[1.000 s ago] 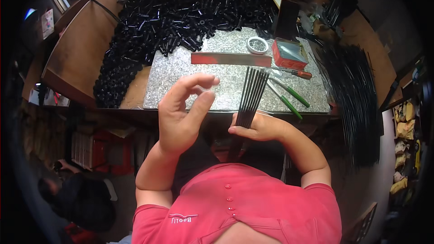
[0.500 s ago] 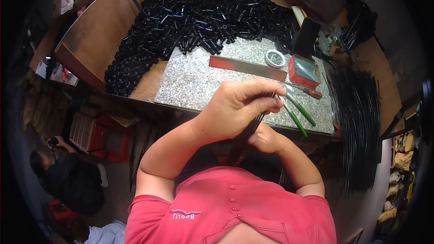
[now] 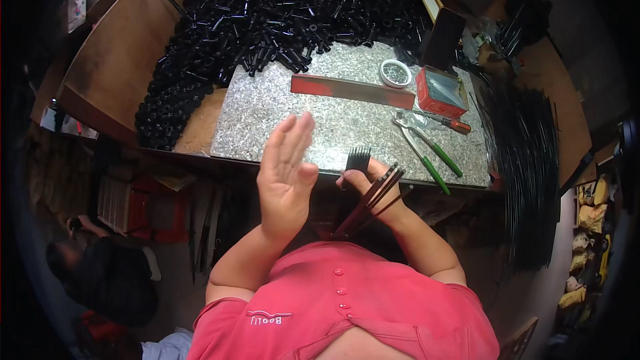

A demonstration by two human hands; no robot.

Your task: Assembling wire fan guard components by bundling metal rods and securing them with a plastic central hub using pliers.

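Gripped loosely in the right hand [image 3: 373, 190], thin black rods [image 3: 369, 201] fan apart; left hand [image 3: 288, 177] hovers flat, empty. Strays could slip floorward off the granite slab [image 3: 320, 113].

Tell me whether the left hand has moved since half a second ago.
Yes. The left hand, then closed over the bundle of thin black rods, has lifted off to the left and now stands open and flat at the granite slab's near edge.

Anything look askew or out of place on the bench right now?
The bundle of thin dark rods in the right hand is uneven: its ends splay apart instead of lying flush. The left hand is open and flat beside it. Nothing looks spilled on the stone slab.
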